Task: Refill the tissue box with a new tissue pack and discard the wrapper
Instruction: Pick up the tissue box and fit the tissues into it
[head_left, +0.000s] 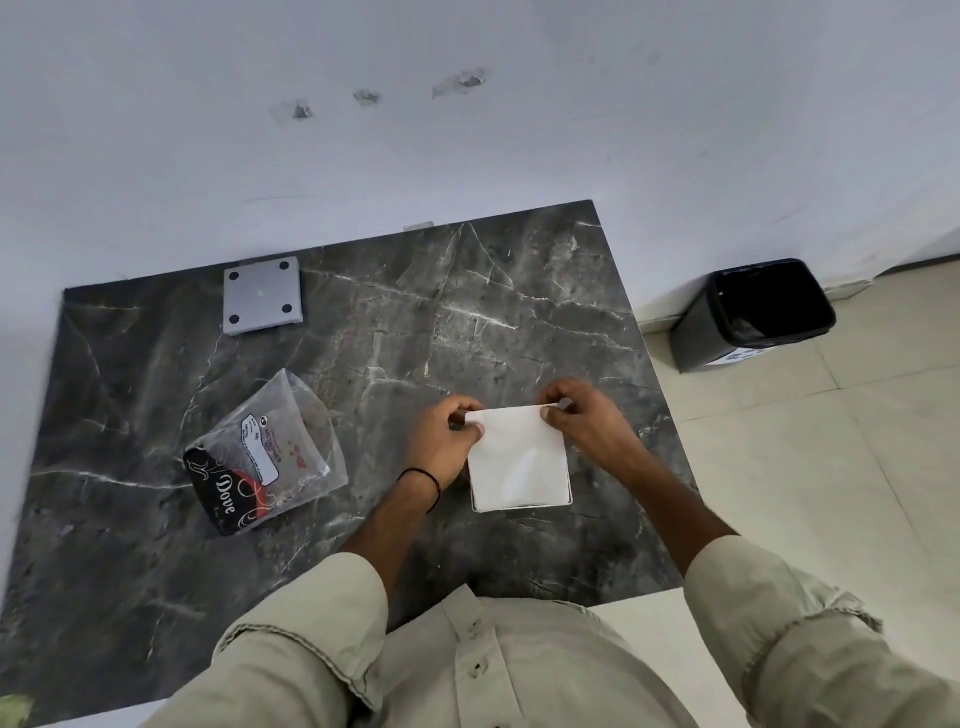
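Note:
A white stack of tissues (519, 457) sits inside the open tissue box (570, 499), of which only a thin white rim shows around the stack. My left hand (441, 441) pinches the far left corner of the top tissue. My right hand (587, 421) pinches its far right corner. The empty clear plastic wrapper (265, 457) with a black printed end lies flat on the table, to the left of my left hand. The grey square box lid (262, 295), with dark round feet at its corners, lies near the table's back left.
The dark marble table (363, 364) stands against a white wall. A black waste bin (753, 312) with a liner stands on the tiled floor to the right of the table, by the wall.

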